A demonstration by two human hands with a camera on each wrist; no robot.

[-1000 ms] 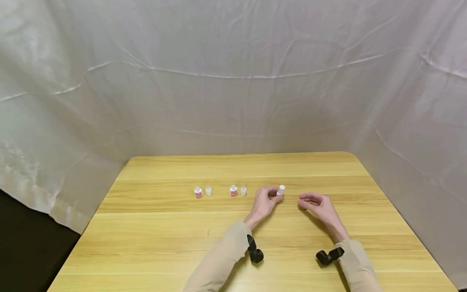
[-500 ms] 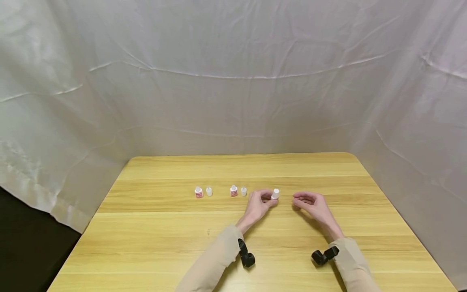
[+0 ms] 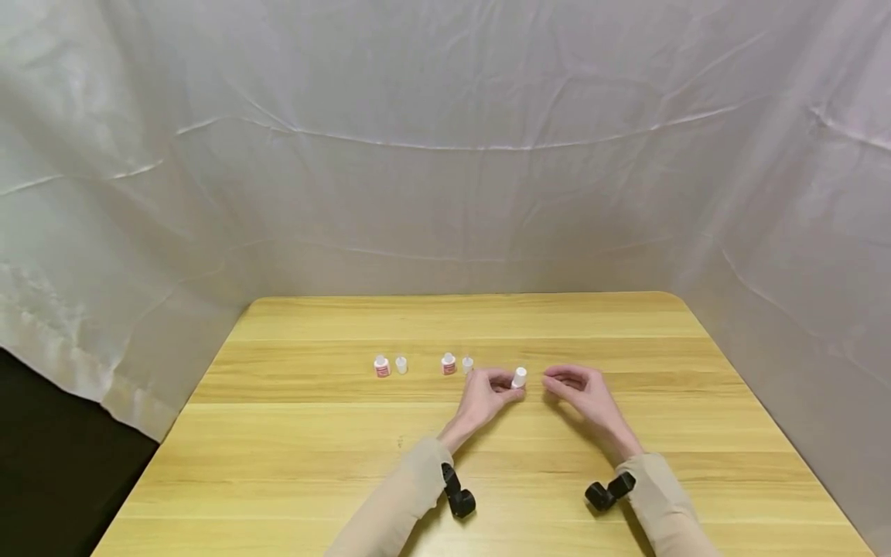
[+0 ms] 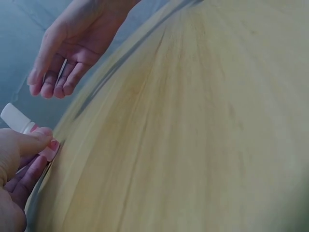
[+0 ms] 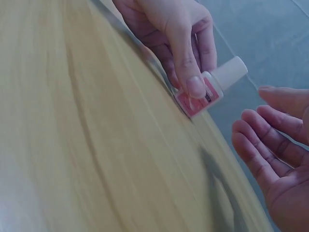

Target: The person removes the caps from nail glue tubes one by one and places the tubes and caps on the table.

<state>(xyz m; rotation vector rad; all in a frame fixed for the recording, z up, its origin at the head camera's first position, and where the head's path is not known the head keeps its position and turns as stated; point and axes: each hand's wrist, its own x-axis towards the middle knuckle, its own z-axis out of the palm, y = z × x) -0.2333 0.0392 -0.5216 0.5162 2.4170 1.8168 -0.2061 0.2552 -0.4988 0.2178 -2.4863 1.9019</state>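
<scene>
My left hand (image 3: 480,399) pinches a small white bottle with a pink label (image 5: 207,99) between thumb and fingers. Its tall white cap (image 5: 230,72) is on and points up, tilted in the wrist views. In the right wrist view the thumb covers part of the label, and the bottle's base is right at the tabletop. To the right of the bottle hovers my right hand (image 3: 585,396), fingers loosely bent and holding nothing. A short gap separates its fingertips from the cap.
Left of the hands on the wooden table (image 3: 313,464) stand two similar uncapped bottles, one farther left (image 3: 382,367) and a nearer bottle (image 3: 448,364). Beside each is a white cap, the left cap (image 3: 401,365) and right cap (image 3: 468,364). A pale curtain (image 3: 445,193) surrounds the table.
My left hand has moved left and slightly nearer to me with the bottle in its grip. The right hand has followed to the left, its fingers still loose.
</scene>
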